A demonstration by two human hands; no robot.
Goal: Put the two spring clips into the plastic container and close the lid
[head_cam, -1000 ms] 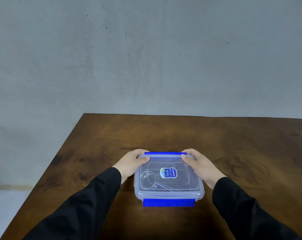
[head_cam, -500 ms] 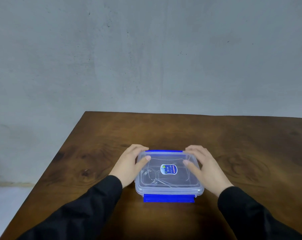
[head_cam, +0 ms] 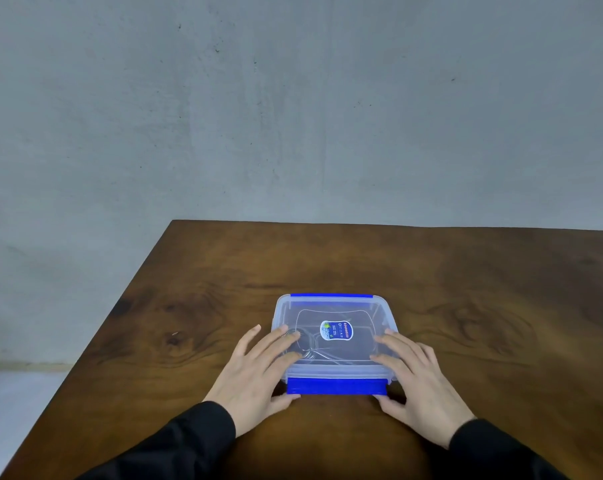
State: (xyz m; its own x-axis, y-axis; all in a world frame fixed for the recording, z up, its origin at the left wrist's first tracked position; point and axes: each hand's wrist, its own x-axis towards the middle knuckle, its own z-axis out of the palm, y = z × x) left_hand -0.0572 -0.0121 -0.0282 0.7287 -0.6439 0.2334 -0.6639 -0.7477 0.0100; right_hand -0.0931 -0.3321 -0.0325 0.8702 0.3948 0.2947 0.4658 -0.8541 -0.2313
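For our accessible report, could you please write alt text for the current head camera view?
Two bare hands, left hand and right hand, rest flat on the near corners of a clear plastic container with its lid on, thumbs by its near blue latch. It sits on a dark wooden table before a grey wall.

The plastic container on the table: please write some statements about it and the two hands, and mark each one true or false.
1. The lid lies on the plastic container. True.
2. The left hand holds a spring clip in the air. False: it lies flat, its fingers on the near left corner of the lid, and holds nothing.
3. A small blue label sits in the middle of the lid. True.
4. The right hand rests on the table, far from the container. False: its fingers lie on the near right corner of the lid.
5. The blue latch on the near side is between the two thumbs. True.
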